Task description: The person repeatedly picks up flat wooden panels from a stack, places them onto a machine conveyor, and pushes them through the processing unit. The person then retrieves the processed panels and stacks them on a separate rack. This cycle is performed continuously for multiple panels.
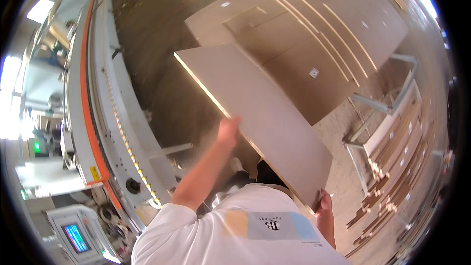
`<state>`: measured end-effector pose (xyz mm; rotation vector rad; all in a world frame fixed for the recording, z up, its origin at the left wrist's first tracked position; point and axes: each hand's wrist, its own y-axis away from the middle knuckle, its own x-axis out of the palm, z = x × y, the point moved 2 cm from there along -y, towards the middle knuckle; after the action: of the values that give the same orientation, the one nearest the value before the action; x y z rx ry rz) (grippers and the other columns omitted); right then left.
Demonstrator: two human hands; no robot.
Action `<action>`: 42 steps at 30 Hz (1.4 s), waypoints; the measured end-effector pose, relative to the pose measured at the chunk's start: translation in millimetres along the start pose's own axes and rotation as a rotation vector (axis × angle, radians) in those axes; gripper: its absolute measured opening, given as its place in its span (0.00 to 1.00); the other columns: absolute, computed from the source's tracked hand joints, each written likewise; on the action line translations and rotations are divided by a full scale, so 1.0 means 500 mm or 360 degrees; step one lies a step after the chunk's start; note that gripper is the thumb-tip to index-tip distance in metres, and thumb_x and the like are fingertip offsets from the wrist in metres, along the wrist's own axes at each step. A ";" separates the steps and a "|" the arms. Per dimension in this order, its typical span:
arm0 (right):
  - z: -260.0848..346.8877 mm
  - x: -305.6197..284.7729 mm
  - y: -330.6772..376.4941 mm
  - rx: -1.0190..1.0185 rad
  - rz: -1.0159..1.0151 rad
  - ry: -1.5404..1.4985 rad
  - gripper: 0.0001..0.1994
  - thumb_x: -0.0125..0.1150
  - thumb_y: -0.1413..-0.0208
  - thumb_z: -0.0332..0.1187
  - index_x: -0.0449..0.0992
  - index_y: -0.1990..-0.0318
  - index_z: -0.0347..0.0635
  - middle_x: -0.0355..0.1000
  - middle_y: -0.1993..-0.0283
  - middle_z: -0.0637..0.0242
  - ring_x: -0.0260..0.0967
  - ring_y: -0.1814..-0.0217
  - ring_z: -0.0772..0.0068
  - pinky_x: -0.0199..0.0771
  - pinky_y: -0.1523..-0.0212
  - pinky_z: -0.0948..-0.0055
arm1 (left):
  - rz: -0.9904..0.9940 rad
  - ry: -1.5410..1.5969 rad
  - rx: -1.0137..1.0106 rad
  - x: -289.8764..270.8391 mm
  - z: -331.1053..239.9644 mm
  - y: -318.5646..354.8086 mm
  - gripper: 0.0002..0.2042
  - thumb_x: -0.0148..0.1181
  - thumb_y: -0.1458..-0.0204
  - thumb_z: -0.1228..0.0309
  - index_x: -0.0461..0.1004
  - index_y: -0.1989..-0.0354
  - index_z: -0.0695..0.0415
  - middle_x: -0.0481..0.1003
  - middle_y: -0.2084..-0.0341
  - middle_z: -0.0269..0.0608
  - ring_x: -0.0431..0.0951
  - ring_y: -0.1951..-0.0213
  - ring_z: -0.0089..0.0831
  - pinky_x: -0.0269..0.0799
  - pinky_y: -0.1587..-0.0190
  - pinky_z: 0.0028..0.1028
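We see a flat grey-brown rectangular board [260,113] with a pale cream edge. Beside it runs a long white machine [115,118] with an orange stripe. Our shirt [206,238] is white.

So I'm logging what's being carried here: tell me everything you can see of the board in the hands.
The board is a long, flat rectangular panel, grey-beige on its face with a paler raw edge, like laminated chipboard. It is held off the floor, tilted. The left hand grips its long edge; the right hand holds the near corner.
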<state>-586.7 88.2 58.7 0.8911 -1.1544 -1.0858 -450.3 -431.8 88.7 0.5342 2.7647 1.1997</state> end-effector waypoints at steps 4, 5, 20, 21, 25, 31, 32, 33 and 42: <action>0.078 0.051 0.000 -0.0232 -0.0105 0.0528 0.32 0.50 0.36 0.58 0.70 0.34 0.43 0.69 0.34 0.62 0.66 0.33 0.56 0.64 0.34 0.55 | -0.0087 0.0562 -0.0142 -0.126 0.134 0.061 0.11 0.61 0.44 0.75 0.75 0.54 0.60 0.78 0.61 0.40 0.79 0.59 0.33 0.77 0.58 0.35; 0.094 0.058 -0.022 -0.0414 -0.0004 0.0643 0.32 0.51 0.36 0.58 0.70 0.34 0.43 0.69 0.34 0.62 0.65 0.33 0.57 0.64 0.34 0.55 | 0.0007 0.0723 -0.0099 -0.147 0.139 0.104 0.12 0.60 0.44 0.75 0.75 0.51 0.60 0.78 0.58 0.41 0.79 0.56 0.35 0.77 0.54 0.36; 0.102 0.576 -0.259 -0.1164 0.0262 0.1292 0.24 0.53 0.38 0.45 0.80 0.51 0.28 0.79 0.51 0.57 0.77 0.53 0.61 0.77 0.51 0.62 | -0.0071 0.2024 0.0442 -0.505 0.559 0.281 0.23 0.55 0.48 0.74 0.71 0.41 0.62 0.74 0.44 0.47 0.72 0.41 0.46 0.64 0.33 0.47; 0.076 0.607 -0.253 -0.1157 0.0253 0.1384 0.24 0.53 0.39 0.45 0.80 0.52 0.27 0.79 0.53 0.57 0.77 0.54 0.61 0.77 0.52 0.62 | -0.0110 0.2088 0.0467 -0.519 0.598 0.278 0.23 0.55 0.49 0.74 0.71 0.42 0.63 0.74 0.45 0.47 0.72 0.41 0.46 0.63 0.33 0.48; -0.040 0.685 -0.236 -0.1143 0.0332 0.1605 0.24 0.52 0.42 0.44 0.81 0.58 0.25 0.81 0.58 0.56 0.78 0.59 0.60 0.79 0.57 0.60 | -0.0435 0.2344 0.0369 -0.535 0.473 0.439 0.21 0.56 0.53 0.71 0.74 0.48 0.61 0.76 0.49 0.47 0.73 0.43 0.47 0.65 0.36 0.49; -0.180 0.694 -0.262 -0.0991 0.0626 0.1757 0.23 0.49 0.39 0.43 0.80 0.58 0.27 0.79 0.57 0.57 0.77 0.57 0.62 0.77 0.55 0.62 | -0.0863 0.2460 0.0545 -0.657 0.571 0.482 0.09 0.57 0.47 0.66 0.75 0.60 0.54 0.78 0.57 0.40 0.77 0.50 0.44 0.69 0.40 0.47; -0.196 0.693 -0.253 -0.0961 0.0710 0.1857 0.22 0.51 0.38 0.43 0.78 0.55 0.27 0.78 0.54 0.58 0.75 0.53 0.64 0.76 0.52 0.63 | -0.0920 0.2413 0.0469 -0.669 0.582 0.494 0.12 0.57 0.42 0.62 0.74 0.55 0.54 0.78 0.55 0.41 0.77 0.49 0.42 0.72 0.43 0.45; -0.213 0.693 -0.245 -0.0909 0.0714 0.1851 0.22 0.53 0.38 0.43 0.78 0.55 0.27 0.78 0.53 0.58 0.75 0.52 0.64 0.76 0.51 0.63 | -0.1031 0.2213 0.0431 -0.675 0.606 0.493 0.13 0.57 0.40 0.60 0.74 0.52 0.54 0.78 0.55 0.41 0.78 0.49 0.41 0.73 0.44 0.44; -0.322 0.709 -0.180 -0.1063 0.1013 0.2609 0.25 0.69 0.42 0.44 0.76 0.50 0.26 0.77 0.48 0.51 0.73 0.47 0.62 0.72 0.45 0.63 | -0.1306 0.1619 0.0203 -0.624 0.537 0.534 0.23 0.40 0.28 0.52 0.69 0.41 0.57 0.78 0.53 0.42 0.82 0.56 0.36 0.79 0.53 0.39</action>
<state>-426.8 -277.0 30.5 0.5002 0.3392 0.0383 -26.5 -185.2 76.2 -1.4716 3.1176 1.2257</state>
